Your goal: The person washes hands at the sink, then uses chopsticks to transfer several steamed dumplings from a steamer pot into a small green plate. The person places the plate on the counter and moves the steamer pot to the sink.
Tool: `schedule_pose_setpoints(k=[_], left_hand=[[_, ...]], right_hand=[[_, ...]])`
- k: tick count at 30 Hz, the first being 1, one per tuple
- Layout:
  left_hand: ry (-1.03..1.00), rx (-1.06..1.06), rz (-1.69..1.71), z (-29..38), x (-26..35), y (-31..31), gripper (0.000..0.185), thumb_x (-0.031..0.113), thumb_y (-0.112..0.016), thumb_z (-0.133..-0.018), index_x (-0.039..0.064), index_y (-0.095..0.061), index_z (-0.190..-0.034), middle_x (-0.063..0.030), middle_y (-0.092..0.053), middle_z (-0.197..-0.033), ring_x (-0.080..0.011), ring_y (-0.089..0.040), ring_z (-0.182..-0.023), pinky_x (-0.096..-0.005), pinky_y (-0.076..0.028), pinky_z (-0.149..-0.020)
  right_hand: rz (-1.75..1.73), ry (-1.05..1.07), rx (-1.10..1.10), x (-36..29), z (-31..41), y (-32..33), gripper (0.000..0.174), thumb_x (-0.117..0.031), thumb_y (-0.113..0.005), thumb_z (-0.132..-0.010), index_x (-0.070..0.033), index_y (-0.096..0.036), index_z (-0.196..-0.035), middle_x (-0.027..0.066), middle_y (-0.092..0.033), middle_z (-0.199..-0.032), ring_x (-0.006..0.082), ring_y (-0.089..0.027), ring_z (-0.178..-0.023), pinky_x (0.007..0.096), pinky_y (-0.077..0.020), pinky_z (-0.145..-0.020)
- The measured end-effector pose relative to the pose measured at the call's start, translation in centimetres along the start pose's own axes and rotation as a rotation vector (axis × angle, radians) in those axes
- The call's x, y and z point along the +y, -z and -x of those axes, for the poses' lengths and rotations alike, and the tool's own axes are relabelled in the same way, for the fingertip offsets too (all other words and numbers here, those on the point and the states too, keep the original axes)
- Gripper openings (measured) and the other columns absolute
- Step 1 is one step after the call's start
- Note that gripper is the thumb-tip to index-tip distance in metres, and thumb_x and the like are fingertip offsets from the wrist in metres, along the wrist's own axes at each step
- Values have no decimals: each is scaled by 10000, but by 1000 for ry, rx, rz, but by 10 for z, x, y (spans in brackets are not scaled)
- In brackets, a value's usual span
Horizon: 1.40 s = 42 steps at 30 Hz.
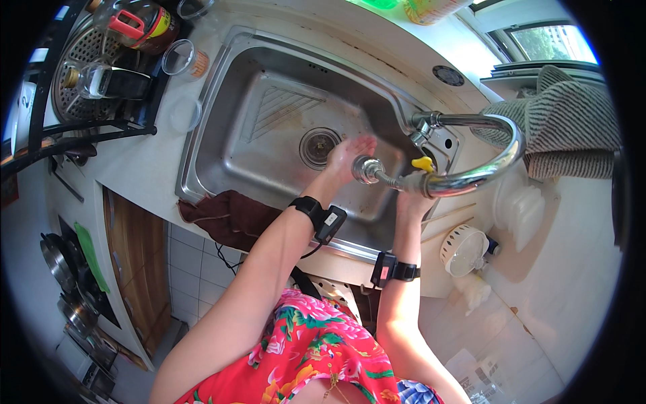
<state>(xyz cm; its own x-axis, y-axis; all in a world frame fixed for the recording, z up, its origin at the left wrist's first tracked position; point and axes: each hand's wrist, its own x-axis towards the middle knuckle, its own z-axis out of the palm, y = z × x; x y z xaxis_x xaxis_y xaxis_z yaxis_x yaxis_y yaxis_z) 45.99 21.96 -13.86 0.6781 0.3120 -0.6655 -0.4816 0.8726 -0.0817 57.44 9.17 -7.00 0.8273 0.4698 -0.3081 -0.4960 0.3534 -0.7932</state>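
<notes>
My left hand (348,155), palm up with its fingers extended, is over the stainless steel sink (242,171) near the drain (319,145), beside and partly beneath the spray head (367,169) of the tap. It holds nothing. My right hand (415,202) is at the base of the flexible spout, below the curved chrome tap pipe (509,146) and by a small yellow knob (423,163); the pipe hides its fingers, so its grip does not show. Both wrists wear black straps with small devices. A dark brown cloth (229,217) hangs over the sink's front edge.
Clear plastic cups (180,58) and bottles (126,83) stand left of the sink near a black rack (91,134). At the right lie chopsticks (449,230), a white perforated basket (462,250) and a striped cloth (565,118). A wooden-fronted cabinet (136,272) is lower left.
</notes>
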Motion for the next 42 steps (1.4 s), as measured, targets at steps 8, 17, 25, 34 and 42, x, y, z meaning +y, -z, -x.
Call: schedule_pose_setpoints(k=[8,17,25,34,42], left_hand=[[88,-127,36,14,7,10,433,395,-397,-994,49,-494,-1237,-163,-579,-1201,-286,-599,-1034,-412,-510,-880],[4,100,-116,12,-9,1,325,366,-489,-954,105,-575,-1128,-139,-615,-1031,-319,-621,-915,-494,-526,-750],[-341,213,-1808,-1,6,5,297,293,-549,-905,91,-598,-1117,-135,-612,-1052,-324,-605,-971,-467,-505,-848],[-891,-156,-1999,25,4,12,321,144,-633,-765,21,-622,-1062,-166,-566,-1260,-267,-529,-1171,-369,-403,-1013],[-346,-85,-111,18,-17,17,207,23,-501,-921,32,-551,-1122,-57,-564,-1138,-169,-579,-1070,-313,-464,-894]], right_hand=[[-754,-621,-167,127,-3,-36,264,-129,-421,-954,13,-506,-1160,142,-555,-1192,249,-536,-1073,379,-411,-998],[47,-564,-173,122,-6,-73,447,-209,-543,-919,39,-422,-1269,211,-534,-1225,318,-485,-1222,420,-385,-1062],[1061,-168,-339,137,-1,-48,493,-178,-631,-846,29,-413,-1238,197,-552,-1159,279,-560,-1090,366,-438,-963],[53,-1017,-280,119,-31,-42,320,-200,-625,-881,-12,-508,-1111,126,-620,-988,229,-607,-939,347,-464,-899],[-499,-766,-298,127,-14,-56,209,-273,-555,-957,-85,-494,-886,11,-491,-693,156,-534,-691,307,-464,-732]])
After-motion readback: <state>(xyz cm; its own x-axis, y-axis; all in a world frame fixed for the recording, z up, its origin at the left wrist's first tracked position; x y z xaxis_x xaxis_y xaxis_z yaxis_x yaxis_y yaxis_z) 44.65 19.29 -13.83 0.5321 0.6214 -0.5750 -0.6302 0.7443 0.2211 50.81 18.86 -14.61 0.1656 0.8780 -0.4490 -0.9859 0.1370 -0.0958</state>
